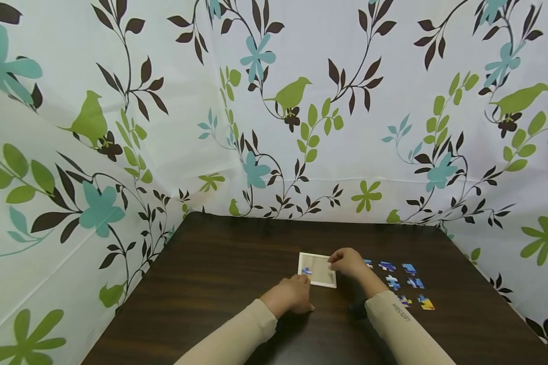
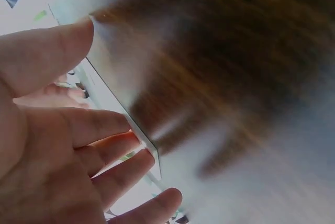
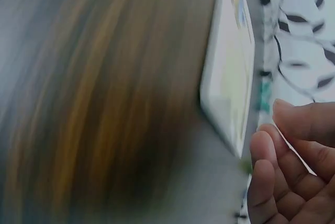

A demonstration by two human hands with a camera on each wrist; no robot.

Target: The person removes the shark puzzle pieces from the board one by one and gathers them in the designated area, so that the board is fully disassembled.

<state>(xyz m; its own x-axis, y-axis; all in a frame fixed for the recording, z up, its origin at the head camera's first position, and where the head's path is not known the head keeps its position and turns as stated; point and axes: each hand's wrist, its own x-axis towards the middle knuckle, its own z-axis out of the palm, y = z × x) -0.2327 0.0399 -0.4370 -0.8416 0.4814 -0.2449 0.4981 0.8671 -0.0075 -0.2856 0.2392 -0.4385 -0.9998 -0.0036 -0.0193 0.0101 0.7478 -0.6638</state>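
A small light-coloured puzzle frame point(image 1: 321, 285) lies on the dark table, with one blue-and-purple puzzle piece point(image 1: 306, 271) inside near its left side. My left hand point(image 1: 294, 293) is at the frame's near left corner. In the left wrist view its fingers point(image 2: 123, 174) extend along the frame's edge point(image 2: 112, 90), with the thumb held apart. My right hand point(image 1: 348, 262) hovers by the frame's far right corner. The right wrist view shows its thumb and fingers point(image 3: 264, 182) loosely bent beside the frame point(image 3: 230, 77), with nothing visible between them.
Several loose puzzle pieces point(image 1: 415, 283) lie spread on the table point(image 1: 237, 253) to the right, some partly covered by my right arm. A curtain point(image 1: 283, 187) printed with birds and leaves hangs behind the table and at its sides.
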